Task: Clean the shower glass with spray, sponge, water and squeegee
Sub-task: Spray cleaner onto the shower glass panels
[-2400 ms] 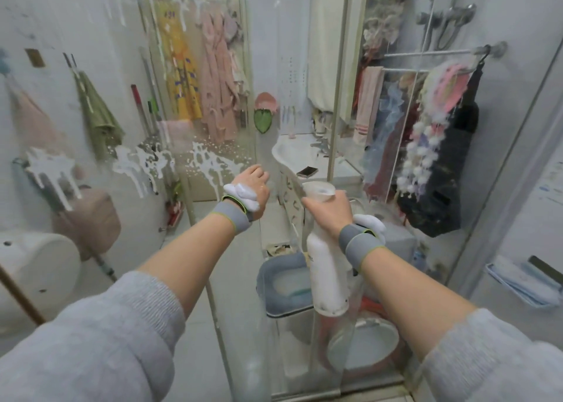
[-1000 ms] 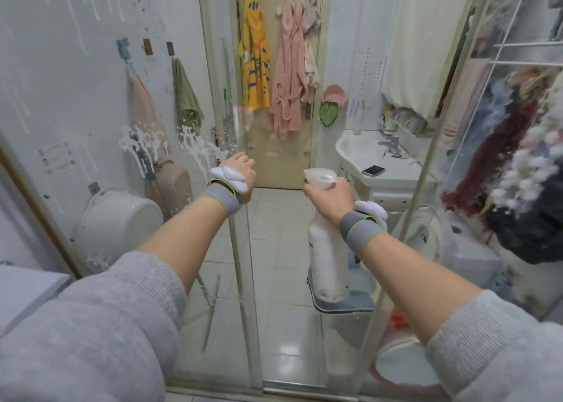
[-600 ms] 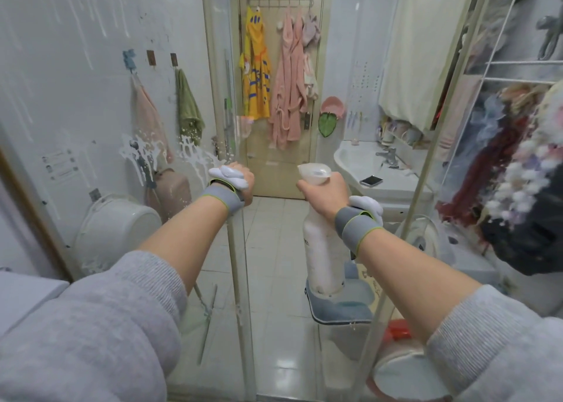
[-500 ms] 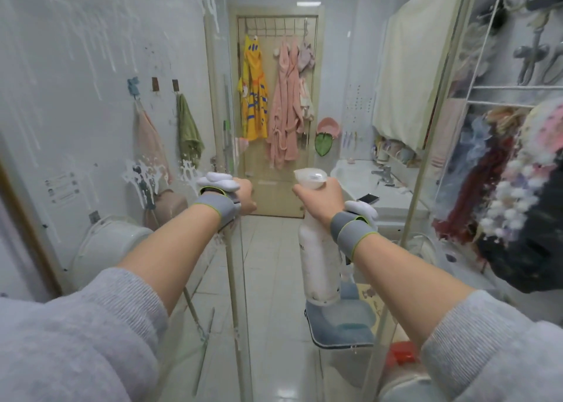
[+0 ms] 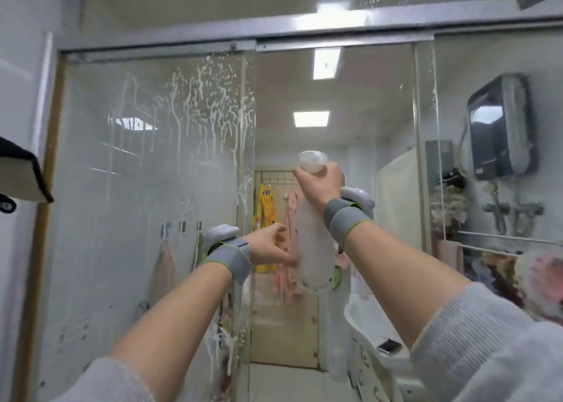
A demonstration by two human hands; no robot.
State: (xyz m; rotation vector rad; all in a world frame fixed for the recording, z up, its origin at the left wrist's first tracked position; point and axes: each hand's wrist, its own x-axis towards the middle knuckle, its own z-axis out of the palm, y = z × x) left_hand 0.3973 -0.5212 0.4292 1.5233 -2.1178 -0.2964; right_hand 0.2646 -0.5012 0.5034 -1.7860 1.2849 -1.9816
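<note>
The sliding shower glass [image 5: 146, 170] fills the left half, streaked with white foam runs near its top and right edge. My right hand [image 5: 320, 185] is raised and grips the neck of a white spray bottle [image 5: 313, 249], whose cap points up. My left hand [image 5: 268, 246] sits lower, just right of the glass edge. Its fingers are loosely apart and hold nothing, with the fingertips beside the bottle's body. Both wrists wear grey bands. No sponge or squeegee is in view.
A metal top rail [image 5: 304, 27] runs overhead. A second glass panel [image 5: 426, 121] stands at right, with a water heater [image 5: 499, 127] and shower taps behind it. A sink [image 5: 377, 322] with a phone [image 5: 390, 345] lies lower right. A shelf corner [image 5: 21, 173] juts in at left.
My view has tilted up to the top of the glass. My right hand has lifted the bottle higher. My left hand has come off the glass door edge and moved toward the bottle.
</note>
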